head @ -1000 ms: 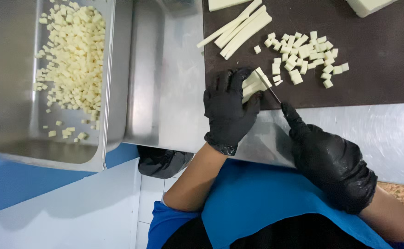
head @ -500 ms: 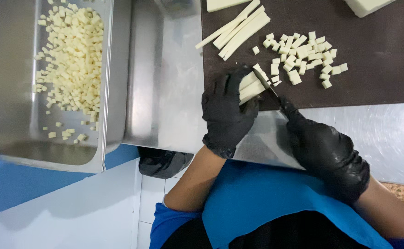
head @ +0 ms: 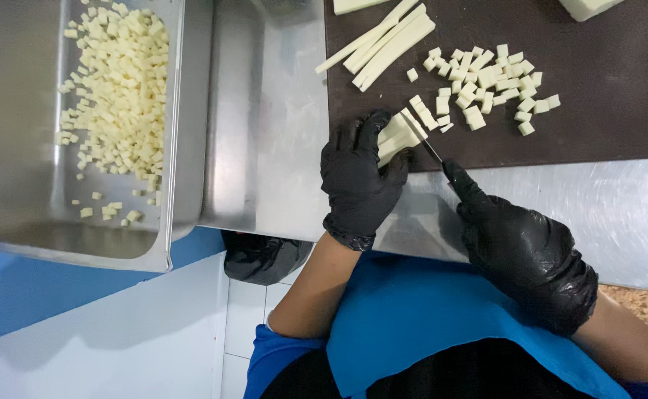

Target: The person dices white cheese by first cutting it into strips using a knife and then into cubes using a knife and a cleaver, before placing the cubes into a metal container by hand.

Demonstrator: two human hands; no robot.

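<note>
1. Brushed stainless-steel worktable (head: 605, 214): carries everything below.
2. Dark brown rectangular cutting board (head: 605, 125): lies at the table's 1 o'clock corner, its near edge just ahead of your hands.
3. Deep rectangular stainless-steel pan (head: 13, 185): sits at 9 o'clock, well apart from the board, holding a heap of small pale-yellow cheese cubes (head: 120, 96) already diced.
4. Your right hand, black-gloved (head: 527, 251): closed round the handle of a slim steel-bladed knife (head: 431, 150), forefinger stretched along its back; the handle itself is hidden. The blade points to 11 o'clock and meets the bundle's cut end.
5. Your left hand, black-gloved (head: 359, 177): fingers curled and clamped on a short bundle of pale-yellow cheese strips (head: 396, 133) at the board's 7 o'clock corner. This is the piece being worked.
6. Long uncut pale cheese strips (head: 383, 41): lying at 11 o'clock on the board, apart from the bundle.
7. Loose pile of fresh-cut pale cubes (head: 486, 81): at 1 o'clock from the bundle, the nearest ones just beside the blade.

Step in hand, by my reading: dicing the held bundle crosswise. Next cut calls for you to draw your left fingertips back toward 8 o'clock, keep them tucked clear of the edge, and drop the blade square across the strips.
</note>
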